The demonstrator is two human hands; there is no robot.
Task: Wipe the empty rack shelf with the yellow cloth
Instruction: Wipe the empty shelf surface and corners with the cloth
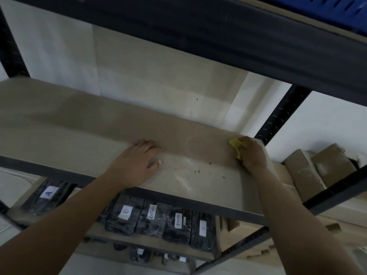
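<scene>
Pressing yellow cloth (237,146) on shelf (79,128), right hand (253,153).

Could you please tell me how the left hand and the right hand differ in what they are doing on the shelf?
The left hand lies flat with straight fingers and holds nothing; the right hand is curled round the yellow cloth. The left hand rests near the middle of the shelf; the right hand is at its far right end, by the black upright. Both hands touch the same shelf.
</scene>
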